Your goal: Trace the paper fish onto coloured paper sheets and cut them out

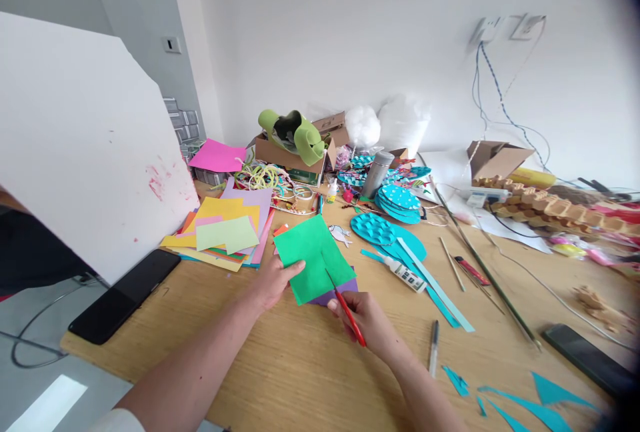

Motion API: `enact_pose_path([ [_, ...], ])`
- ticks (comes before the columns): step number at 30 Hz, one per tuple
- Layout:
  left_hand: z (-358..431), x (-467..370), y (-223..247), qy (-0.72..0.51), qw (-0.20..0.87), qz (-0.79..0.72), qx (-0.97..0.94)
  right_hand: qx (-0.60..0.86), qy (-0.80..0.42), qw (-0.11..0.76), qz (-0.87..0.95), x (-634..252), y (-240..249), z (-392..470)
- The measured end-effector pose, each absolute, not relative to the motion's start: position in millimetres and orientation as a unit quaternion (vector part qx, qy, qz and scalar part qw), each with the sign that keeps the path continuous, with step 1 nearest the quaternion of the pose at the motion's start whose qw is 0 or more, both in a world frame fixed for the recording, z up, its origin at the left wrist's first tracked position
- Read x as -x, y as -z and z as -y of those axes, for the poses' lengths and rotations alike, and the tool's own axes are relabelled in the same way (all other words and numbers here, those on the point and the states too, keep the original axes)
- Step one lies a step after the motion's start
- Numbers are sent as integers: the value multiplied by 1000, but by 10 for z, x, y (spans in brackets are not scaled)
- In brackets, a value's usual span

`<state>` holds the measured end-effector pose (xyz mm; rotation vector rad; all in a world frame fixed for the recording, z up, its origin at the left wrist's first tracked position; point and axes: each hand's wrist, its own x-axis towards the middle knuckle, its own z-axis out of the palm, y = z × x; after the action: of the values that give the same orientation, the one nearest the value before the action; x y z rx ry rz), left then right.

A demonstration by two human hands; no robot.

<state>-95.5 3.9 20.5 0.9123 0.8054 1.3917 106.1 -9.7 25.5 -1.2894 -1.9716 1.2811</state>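
A square green paper is pinched at its lower left edge by my left hand, thumb on top. My right hand grips red-handled scissors, whose tip lies at the lower right part of the green paper. A thin line runs up the sheet from the blade. Beneath the green sheet, a purple paper shows at the lower right. Part of the blades is hard to make out.
Coloured papers lie at left beside a black phone and a white board. To the right are a glue bottle, blue strips, a pen, a long stick and blue scraps.
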Motion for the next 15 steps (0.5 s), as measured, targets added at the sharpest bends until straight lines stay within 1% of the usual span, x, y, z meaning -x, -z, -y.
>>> enact_pose_path([
  [9,-26,945,-203,-589,591,-348,-429,445,-469,219,730,-1050,-283,82],
  [15,-12,945,-187,-553,628,-363,-410,437,-482,217,728,-1055,-267,79],
])
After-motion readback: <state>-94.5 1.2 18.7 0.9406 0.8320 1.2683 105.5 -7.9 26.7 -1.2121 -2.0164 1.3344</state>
